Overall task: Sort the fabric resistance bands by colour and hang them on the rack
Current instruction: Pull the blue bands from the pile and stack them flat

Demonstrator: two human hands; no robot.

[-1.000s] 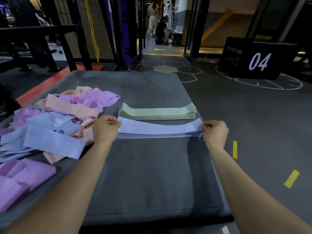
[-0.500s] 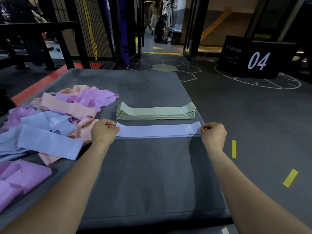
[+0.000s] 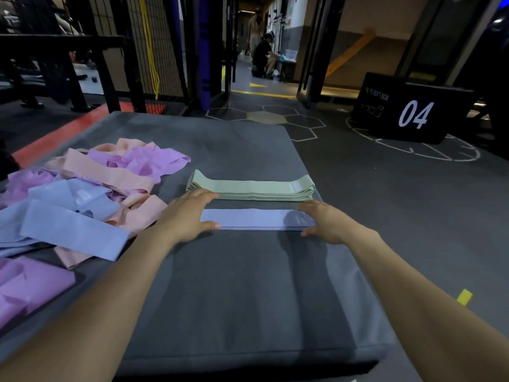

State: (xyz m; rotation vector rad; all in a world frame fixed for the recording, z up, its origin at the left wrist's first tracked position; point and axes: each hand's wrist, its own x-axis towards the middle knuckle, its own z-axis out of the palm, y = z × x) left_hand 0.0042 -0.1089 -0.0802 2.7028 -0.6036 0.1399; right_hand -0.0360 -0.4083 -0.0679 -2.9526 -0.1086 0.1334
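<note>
Resting flat with fingers spread, the left hand (image 3: 190, 213) and right hand (image 3: 327, 221) press the ends of what looks like a stack of blue bands (image 3: 256, 219), gripping nothing.

Dim indoor light is falling from above; the forearms are casting soft shadows on the bench (image 3: 248, 285). The doorway (image 3: 349, 59) is glowing brighter. Wide-angle distortion is bending the edges, and everything is looking slightly soft.

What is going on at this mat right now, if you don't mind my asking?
A person is sorting fabric bands by colour on a grey mat. The left hand and right hand rest open on the ends of a blue stack, beside a finished green stack. An unsorted pile lies to the left.
</note>
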